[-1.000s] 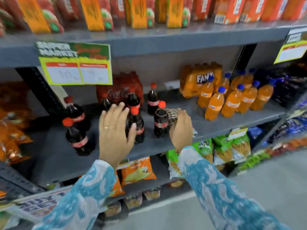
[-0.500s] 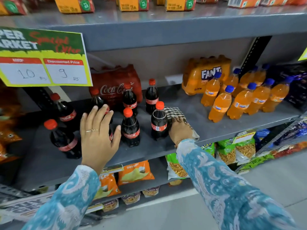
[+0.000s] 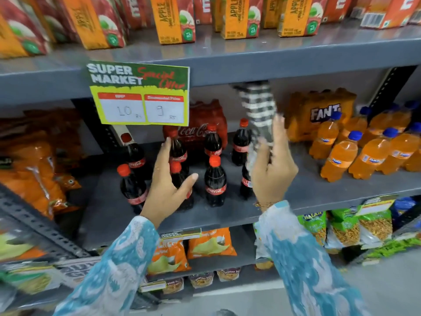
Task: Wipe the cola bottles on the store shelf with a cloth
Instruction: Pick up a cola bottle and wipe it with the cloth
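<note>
Several small cola bottles (image 3: 215, 181) with red caps stand on the grey middle shelf (image 3: 319, 190), in front of a red shrink-wrapped cola pack (image 3: 205, 117). My left hand (image 3: 166, 183) reaches in with spread fingers around a front bottle (image 3: 180, 179), which it partly hides; contact is unclear. My right hand (image 3: 271, 169) is raised above the shelf and grips a black-and-white checked cloth (image 3: 259, 110), which sticks up, blurred, toward the shelf above. One bottle (image 3: 246, 181) shows partly behind the right hand.
Orange soda bottles (image 3: 341, 156) and their pack (image 3: 319, 112) fill the shelf's right side. A price sign (image 3: 139, 94) hangs from the upper shelf, which carries apple juice cartons (image 3: 173, 19). Orange snack bags (image 3: 34, 167) sit at left, chip bags (image 3: 211, 242) below.
My right hand has lifted the cloth off the shelf and swung it upward. My left hand has moved in among the front bottles. The view has tilted up.
</note>
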A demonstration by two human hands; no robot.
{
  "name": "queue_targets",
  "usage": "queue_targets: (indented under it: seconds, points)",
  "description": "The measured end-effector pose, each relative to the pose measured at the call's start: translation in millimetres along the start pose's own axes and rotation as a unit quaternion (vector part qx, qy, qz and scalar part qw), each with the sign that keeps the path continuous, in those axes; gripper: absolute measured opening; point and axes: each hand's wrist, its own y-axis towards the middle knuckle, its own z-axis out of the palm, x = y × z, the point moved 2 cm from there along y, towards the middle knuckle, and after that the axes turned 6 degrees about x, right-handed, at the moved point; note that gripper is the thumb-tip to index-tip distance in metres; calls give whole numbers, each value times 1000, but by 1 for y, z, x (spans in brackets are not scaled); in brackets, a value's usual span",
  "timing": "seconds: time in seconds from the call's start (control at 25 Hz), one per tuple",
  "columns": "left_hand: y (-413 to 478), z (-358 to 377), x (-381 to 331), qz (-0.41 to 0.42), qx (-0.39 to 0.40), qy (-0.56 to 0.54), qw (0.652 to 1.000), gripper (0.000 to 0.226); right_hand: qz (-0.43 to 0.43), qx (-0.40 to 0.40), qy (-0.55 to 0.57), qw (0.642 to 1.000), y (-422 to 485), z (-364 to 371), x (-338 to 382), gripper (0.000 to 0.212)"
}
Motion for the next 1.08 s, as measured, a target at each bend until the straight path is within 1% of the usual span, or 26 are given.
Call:
queue_targets:
  seconds: [0.04, 0.08, 0.12, 0.2, 0.24, 0.36, 0.48, 0.64, 0.76, 0.84, 0.92, 1.0, 1.08]
  points:
    - [2, -1, 3, -29, -5, -57, 998, 82, 8, 9, 41, 999, -3, 4, 18, 32]
    - [5, -1, 7, -55, -4, -100, 993, 80, 47, 16, 87, 995, -7, 7, 35, 32]
    - [8, -1, 12, -80, 1, -127, 989, 78, 113, 17, 135, 984, -13, 8, 47, 32]
    - [15, -1, 22, -113, 14, -159, 981, 75, 242, 10, 213, 946, -22, 10, 65, 35]
    - [17, -1, 25, -121, 24, -174, 977, 76, 275, -2, 227, 934, -24, 8, 70, 37]
    - [22, 2, 32, -136, 57, -201, 968, 70, 315, -45, 233, 919, -15, -2, 70, 36]
    - [28, 9, 35, -127, 97, -191, 969, 53, 324, -77, 240, 912, -12, -9, 64, 36]
    - [34, 10, 42, -117, 110, -250, 955, 22, 294, -54, 226, 927, -11, -13, 70, 40]
    - [33, 1, 33, -138, 78, -301, 940, 13, 288, -45, 221, 931, -15, -12, 74, 39]
    - [34, -6, 23, -158, 49, -337, 927, 14, 281, -32, 213, 935, -20, -12, 78, 40]
    - [36, -12, 9, -181, 44, -371, 910, 21, 257, -7, 181, 949, -29, -8, 84, 40]
    - [37, -14, -7, -206, 43, -391, 896, 19, 219, 42, 153, 963, -43, -1, 93, 38]
    - [37, -20, -15, -228, 37, -397, 888, 9, 166, 151, 140, 964, -61, 11, 104, 40]
